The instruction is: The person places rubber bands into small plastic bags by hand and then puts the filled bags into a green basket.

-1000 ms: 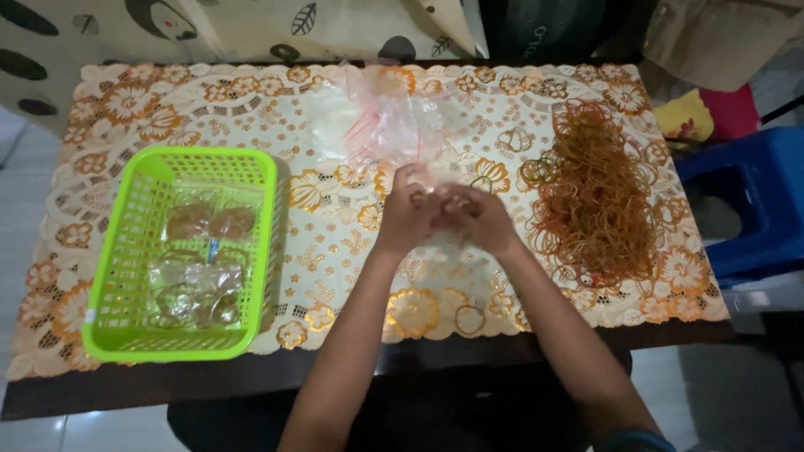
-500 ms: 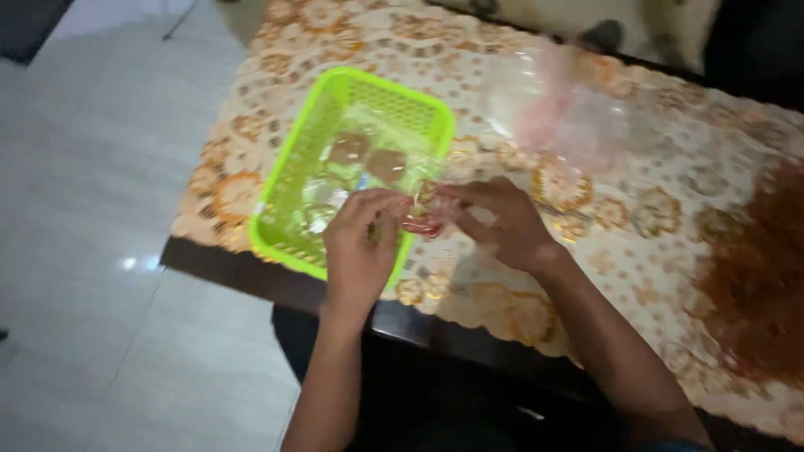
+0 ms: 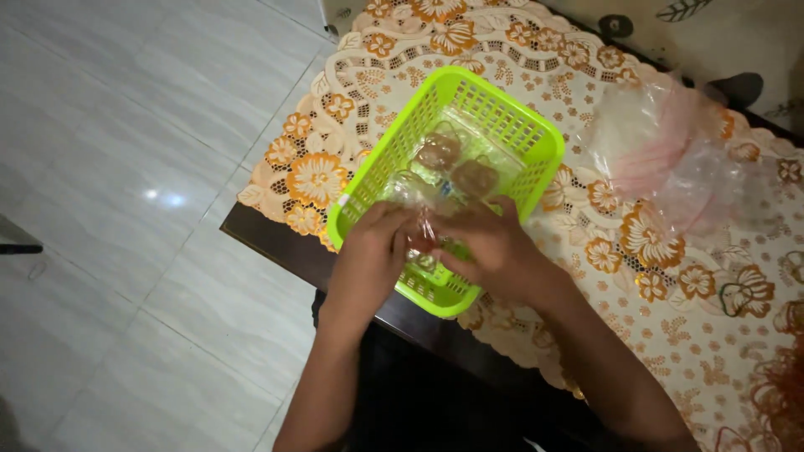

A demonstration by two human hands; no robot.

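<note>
Over the near end of the green basket (image 3: 511, 125), a small clear plastic packet (image 3: 423, 219) is held between both hands. The left hand (image 3: 373, 251) and the right hand (image 3: 494, 247) meet at it, fingers (image 3: 394, 219) of each pressed together and pinching its twisted neck — a bit of red shows at the pinch point, though what it is cannot be told. The packet hangs just above the basket's inside, touching or nearly touching other clear packets (image 3: 456, 163) lying there, two of which hold round brown pieces.

The basket is bright green slotted plastic, rectangular, resting on the counter (image 3: 276, 243) near its left edge, on a cream lace cloth with orange flowers (image 3: 318, 176). Beside the basket to the right, well apart from the hands, lies a crumpled heap of clear and pinkish plastic bags (image 3: 670, 151). At the far right edge a blurred tangle of brownish-orange bands (image 3: 783, 385) just shows. White floor tiles (image 3: 126, 167) lie below — glossy, with a light reflection.
</note>
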